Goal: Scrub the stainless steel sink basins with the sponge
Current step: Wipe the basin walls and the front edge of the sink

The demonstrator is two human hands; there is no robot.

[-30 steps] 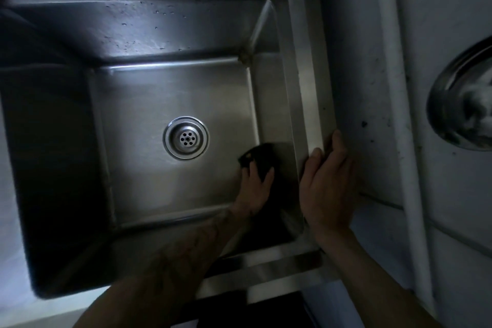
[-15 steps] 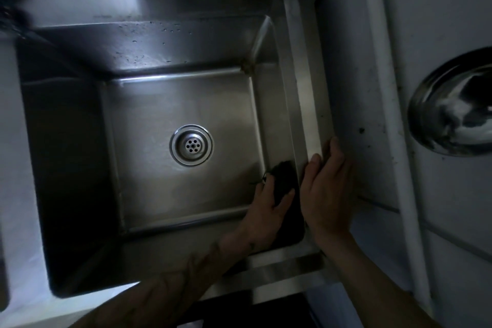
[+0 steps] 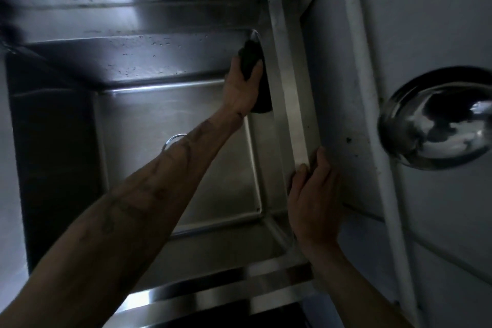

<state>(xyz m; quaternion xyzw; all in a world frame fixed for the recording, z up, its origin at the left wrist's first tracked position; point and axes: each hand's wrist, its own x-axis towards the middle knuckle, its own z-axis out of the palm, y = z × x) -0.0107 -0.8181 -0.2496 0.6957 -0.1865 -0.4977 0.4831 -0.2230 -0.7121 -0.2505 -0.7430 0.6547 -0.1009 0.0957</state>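
Sponge (image 3: 249, 61): dark, gripped in your left hand (image 3: 241, 89), pressed high on the basin's (image 3: 170, 120) right wall near the far corner. Right hand (image 3: 314, 200): flat, open, bracing the rim (image 3: 288, 82). Risk: overreach; wet steel could slip the sponge free.

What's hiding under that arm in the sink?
The left forearm covers most of the drain; only a curved bit of its shiny ring shows. The holes are hidden.
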